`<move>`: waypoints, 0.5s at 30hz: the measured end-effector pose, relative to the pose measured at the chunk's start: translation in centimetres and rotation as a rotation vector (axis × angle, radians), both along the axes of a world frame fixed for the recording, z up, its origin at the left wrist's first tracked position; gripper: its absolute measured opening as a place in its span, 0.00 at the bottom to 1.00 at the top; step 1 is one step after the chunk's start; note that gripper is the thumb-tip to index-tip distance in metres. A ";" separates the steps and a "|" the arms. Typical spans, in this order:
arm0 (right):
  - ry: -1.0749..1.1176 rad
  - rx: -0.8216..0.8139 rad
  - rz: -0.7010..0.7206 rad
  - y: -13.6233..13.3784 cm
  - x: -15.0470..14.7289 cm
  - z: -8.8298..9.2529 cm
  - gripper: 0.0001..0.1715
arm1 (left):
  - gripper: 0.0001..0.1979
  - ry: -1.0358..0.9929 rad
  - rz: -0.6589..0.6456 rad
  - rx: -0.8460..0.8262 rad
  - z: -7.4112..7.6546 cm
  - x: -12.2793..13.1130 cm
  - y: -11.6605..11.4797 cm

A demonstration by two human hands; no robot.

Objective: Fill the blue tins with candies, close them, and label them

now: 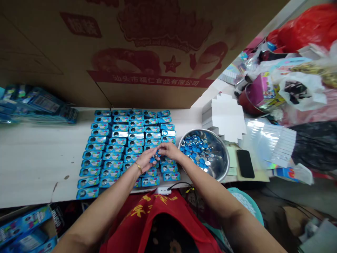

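Observation:
My left hand, with a gold bracelet at the wrist, is cupped around a few small round blue caps. The fingers of my right hand are pinched together against the left fingertips, with a blue cap at their ends. Both hands hover over rows of small blue tins standing on the white table. Many tins show a round dark or silvery spot at one end of the top. Beside my right forearm, a steel bowl holds many loose blue and silver caps.
A large printed carton walls off the back. More blue packs lie at the left, and others fill a box below. At the right are stacked white cards, a black phone and piled bags. A white power strip sits at the front edge.

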State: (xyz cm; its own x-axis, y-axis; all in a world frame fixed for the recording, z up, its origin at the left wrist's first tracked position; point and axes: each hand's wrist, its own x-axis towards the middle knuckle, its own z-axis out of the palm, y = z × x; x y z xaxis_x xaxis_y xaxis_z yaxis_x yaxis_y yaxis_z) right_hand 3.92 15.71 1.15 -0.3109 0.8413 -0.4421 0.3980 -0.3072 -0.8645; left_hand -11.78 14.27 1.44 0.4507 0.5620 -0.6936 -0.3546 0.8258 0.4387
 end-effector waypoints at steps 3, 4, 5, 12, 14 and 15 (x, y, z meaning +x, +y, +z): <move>-0.230 0.138 -0.094 0.3 1.1 0.0 0.10 | 0.10 -0.030 -0.002 0.003 0.2 -0.8 -0.2; -0.351 0.195 -0.123 0.7 1.4 0.1 0.10 | 0.09 -0.017 0.018 -0.001 0.2 -1.1 -0.1; -0.481 0.236 -0.125 1.4 1.5 0.3 0.10 | 0.08 0.004 0.039 -0.007 0.3 -1.4 0.0; -1.020 0.067 0.178 7.3 -0.3 1.1 0.22 | 0.09 0.108 0.091 0.036 0.6 -3.4 0.1; -1.023 0.031 0.207 8.6 -0.6 1.1 0.26 | 0.09 0.092 0.108 0.041 0.7 -3.6 0.1; -1.023 0.017 0.226 9.0 -0.6 1.2 0.27 | 0.11 0.077 0.115 0.034 0.7 -3.7 0.1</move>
